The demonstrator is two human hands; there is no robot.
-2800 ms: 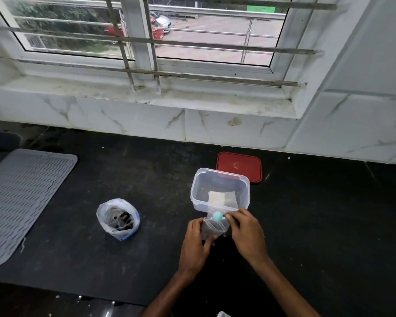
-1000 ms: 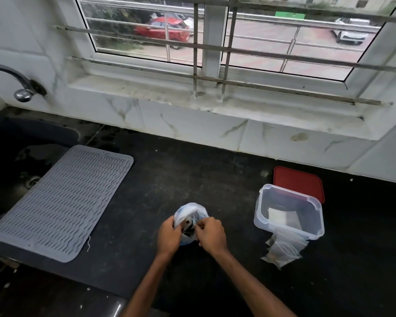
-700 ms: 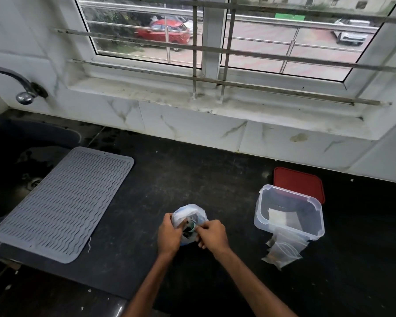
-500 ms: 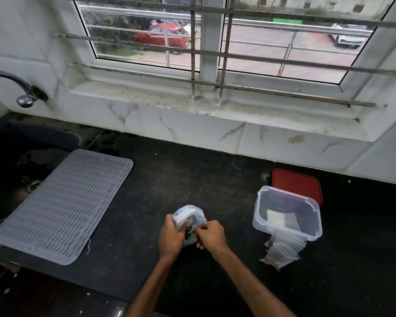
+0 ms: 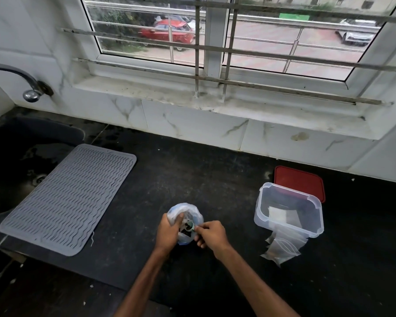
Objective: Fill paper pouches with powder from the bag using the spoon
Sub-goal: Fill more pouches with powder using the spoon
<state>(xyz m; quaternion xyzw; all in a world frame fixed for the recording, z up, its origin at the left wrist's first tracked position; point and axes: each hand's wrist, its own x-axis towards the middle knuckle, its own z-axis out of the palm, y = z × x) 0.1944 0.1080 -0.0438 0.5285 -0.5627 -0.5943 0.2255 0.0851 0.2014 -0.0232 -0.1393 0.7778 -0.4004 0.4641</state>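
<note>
Window (image 5: 212, 42): fills the upper part of the frame; white frame with metal bars across it; a stained marble sill below.
Bench (image 5: 192, 175): black stone, running across the middle and lower frame; everything below stands or lies on it.
Sink (image 5: 21, 161): dark basin at the left edge; its drain shows beside the mat.
Mat (image 5: 71, 200): grey, ribbed in waves, lying flat at the left; its left part reaches over the sink's edge.
Container (image 5: 284, 229): clear plastic box, open, upright at the right of centre; a pale folded sheet (image 5: 278, 215) lies on its floor.
Lid (image 5: 300, 179): red, flat on the bench just behind the container, partly hidden by it.
Pouches (image 5: 281, 248): a small heap of clear zip pouches at the container's near wall, touching it; the count cannot be told.
Tap (image 5: 30, 88): chrome spout curving out of the wall at the upper left, over the sink.
Bag (image 5: 185, 209): small thin plastic bag, upright at lower centre, well left of the container; mouth open, dark stuff inside.
Left hand (image 5: 169, 232): wrapped round the bag's left side, thumb hooked over the rim; clamped on the bag.
Right hand (image 5: 212, 233): at the bag's right rim; fingers curled, tips pinching the spoon's handle.
Spoon (image 5: 189, 225): teal; its bowl sits inside the bag's mouth, among the dark contents; most of the handle is hidden by the fingers.
</note>
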